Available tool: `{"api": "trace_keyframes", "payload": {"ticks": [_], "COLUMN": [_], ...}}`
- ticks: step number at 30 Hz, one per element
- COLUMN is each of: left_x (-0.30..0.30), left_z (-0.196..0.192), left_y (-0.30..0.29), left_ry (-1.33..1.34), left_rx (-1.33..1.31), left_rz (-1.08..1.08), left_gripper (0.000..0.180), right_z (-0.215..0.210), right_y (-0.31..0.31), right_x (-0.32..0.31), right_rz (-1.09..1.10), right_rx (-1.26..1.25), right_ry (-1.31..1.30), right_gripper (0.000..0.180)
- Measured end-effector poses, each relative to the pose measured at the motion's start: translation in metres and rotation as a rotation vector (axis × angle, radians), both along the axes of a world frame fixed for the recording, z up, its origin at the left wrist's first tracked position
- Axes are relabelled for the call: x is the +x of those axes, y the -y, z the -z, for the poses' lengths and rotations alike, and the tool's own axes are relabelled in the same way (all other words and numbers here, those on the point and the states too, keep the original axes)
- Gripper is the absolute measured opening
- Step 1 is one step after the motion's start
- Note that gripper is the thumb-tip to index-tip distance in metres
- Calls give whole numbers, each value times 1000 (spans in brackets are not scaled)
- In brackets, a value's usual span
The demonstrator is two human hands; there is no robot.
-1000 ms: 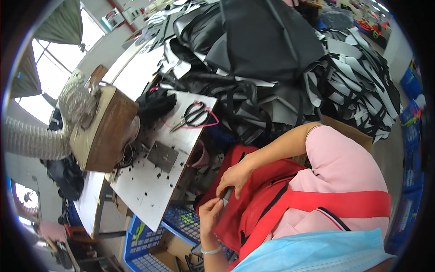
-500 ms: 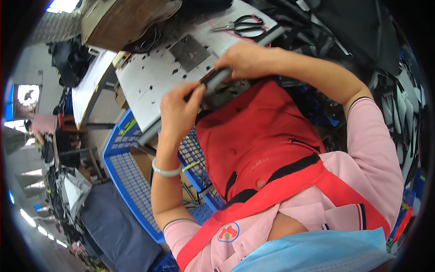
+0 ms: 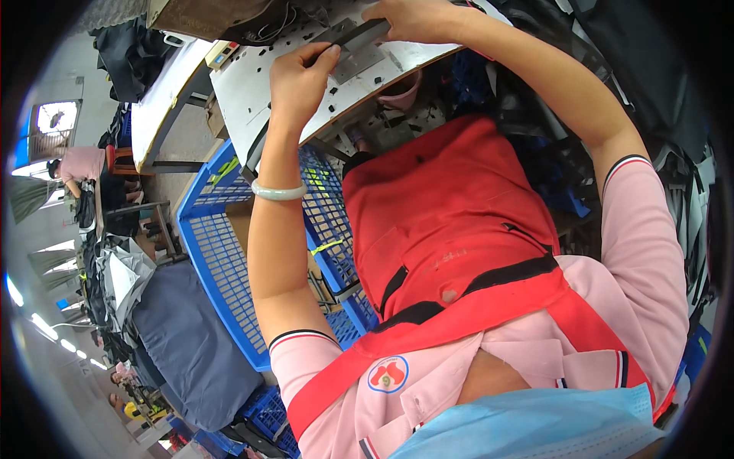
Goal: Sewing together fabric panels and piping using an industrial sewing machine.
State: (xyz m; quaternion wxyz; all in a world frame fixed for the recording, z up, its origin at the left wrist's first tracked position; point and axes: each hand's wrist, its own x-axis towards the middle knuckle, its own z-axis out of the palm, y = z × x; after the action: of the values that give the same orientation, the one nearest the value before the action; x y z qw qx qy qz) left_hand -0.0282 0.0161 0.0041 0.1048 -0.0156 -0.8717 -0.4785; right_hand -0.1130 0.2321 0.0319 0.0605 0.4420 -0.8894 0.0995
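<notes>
A dark grey fabric strip stretches between my two hands above the white table. My left hand is closed, pinching the strip's left part between thumb and fingers. On the right, my right hand holds the other part, its fingertips bent over the strip close to the upper edge of the view. Beneath the strip lies a grey metal plate set in the tabletop. Small black scraps dot the table around it. A dark length, possibly the strip's tail, hangs by my left wrist.
A brown machine housing stands at the table's far left. Blue plastic baskets sit below the table's left side, and a pink bucket is underneath. Black material is heaped at the right. A person works far left.
Both hands have moved farther away over the table with the strip between them, the right hand up to the view's top edge. The view has shifted, and the scissors have left it.
</notes>
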Motion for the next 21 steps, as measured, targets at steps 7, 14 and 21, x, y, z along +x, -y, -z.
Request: {"api": "trace_keyframes", "payload": {"ticks": [7, 14, 21], "left_x": [-19, -32, -60], "left_z": [3, 9, 14], "left_y": [10, 16, 35], "left_ry": [35, -24, -19], "left_rx": [20, 47, 121], "left_rz": [-44, -11, -6], "left_gripper": [28, 25, 22], "right_z": [1, 12, 19], "right_y": [11, 17, 33], "right_x": [-18, -41, -74], "right_rz": [-10, -22, 12], "right_rx": [-9, -32, -40], "right_ry": [-72, -34, -70], "right_gripper": [29, 35, 37]}}
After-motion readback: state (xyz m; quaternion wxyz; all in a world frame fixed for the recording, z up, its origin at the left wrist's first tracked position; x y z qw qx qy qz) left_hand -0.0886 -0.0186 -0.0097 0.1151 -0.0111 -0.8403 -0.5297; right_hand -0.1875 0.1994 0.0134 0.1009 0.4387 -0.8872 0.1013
